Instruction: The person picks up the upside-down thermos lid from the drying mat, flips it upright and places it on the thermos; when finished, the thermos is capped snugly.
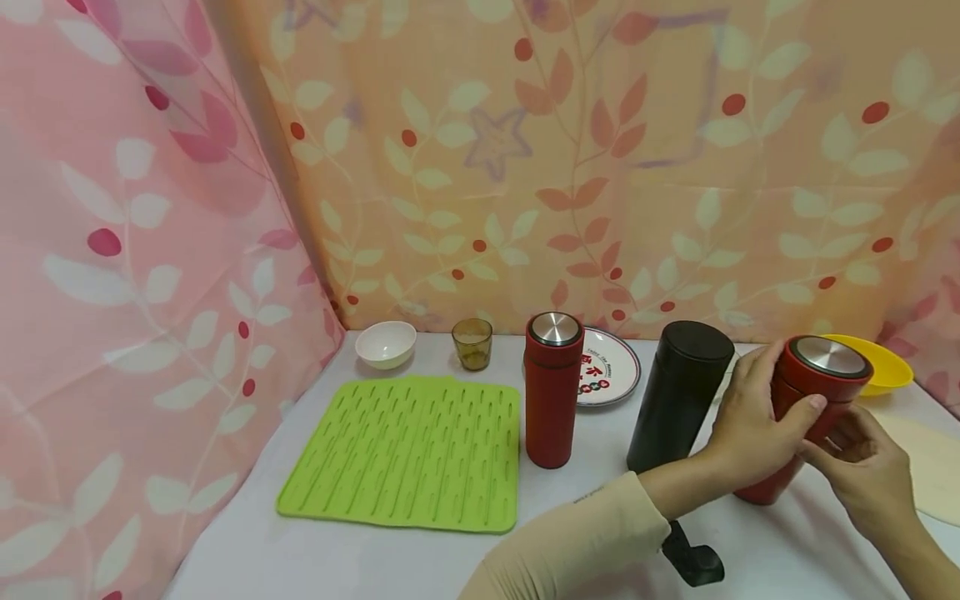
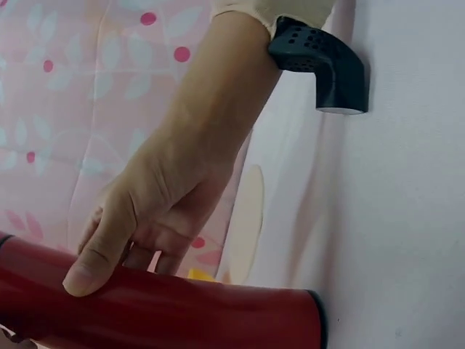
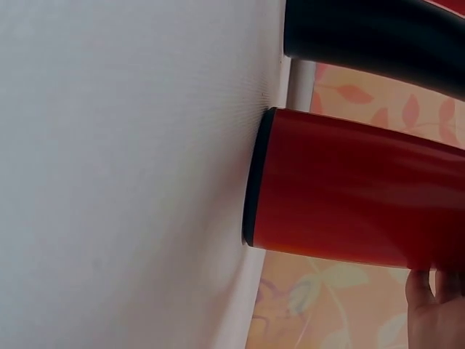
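My left hand [image 1: 750,433] grips the upper part of a red thermos [image 1: 780,467] with a steel-topped lid, its thumb on the near side. From the right, my right hand [image 1: 870,475] holds the same thermos lower down. In the left wrist view the right hand [image 2: 145,211] has its thumb across the red thermos [image 2: 189,313], fingers partly hidden behind. The base of the red thermos [image 3: 349,189] meets the table in the right wrist view. Just left of my left hand stands a black thermos [image 1: 678,400].
A second red thermos [image 1: 551,400] stands before a patterned plate [image 1: 615,371]. Farther left lie a green drying mat [image 1: 408,454], a white bowl [image 1: 386,346] and an amber glass [image 1: 472,343]. To the right are a yellow bowl [image 1: 892,371] and a pale board [image 1: 930,458].
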The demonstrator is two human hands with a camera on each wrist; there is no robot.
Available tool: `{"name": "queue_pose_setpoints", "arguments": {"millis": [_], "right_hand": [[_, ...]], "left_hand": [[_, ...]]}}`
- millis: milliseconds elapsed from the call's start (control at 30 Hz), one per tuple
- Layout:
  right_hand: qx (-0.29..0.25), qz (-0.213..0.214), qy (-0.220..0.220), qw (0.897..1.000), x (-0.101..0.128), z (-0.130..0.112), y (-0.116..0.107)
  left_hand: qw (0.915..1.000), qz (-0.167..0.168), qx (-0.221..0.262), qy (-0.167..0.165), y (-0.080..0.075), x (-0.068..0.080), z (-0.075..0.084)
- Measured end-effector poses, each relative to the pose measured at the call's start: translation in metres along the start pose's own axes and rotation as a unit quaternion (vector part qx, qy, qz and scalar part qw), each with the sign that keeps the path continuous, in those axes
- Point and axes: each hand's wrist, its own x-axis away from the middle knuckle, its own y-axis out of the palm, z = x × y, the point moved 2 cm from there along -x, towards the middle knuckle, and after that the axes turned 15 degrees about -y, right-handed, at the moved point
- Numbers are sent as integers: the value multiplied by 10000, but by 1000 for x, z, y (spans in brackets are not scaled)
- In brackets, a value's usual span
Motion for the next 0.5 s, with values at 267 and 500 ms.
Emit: {"name": "queue_pose_setpoints", "arguments": {"millis": [267, 500], "right_hand": [[5, 15, -263, 9997, -2, -14, 2], [824, -387, -337, 9953, -6, -23, -5]], "left_hand": [[9909, -838, -830, 650, -28, 30, -7], [9470, -2020, -2137, 1290, -79, 71, -46]]}}
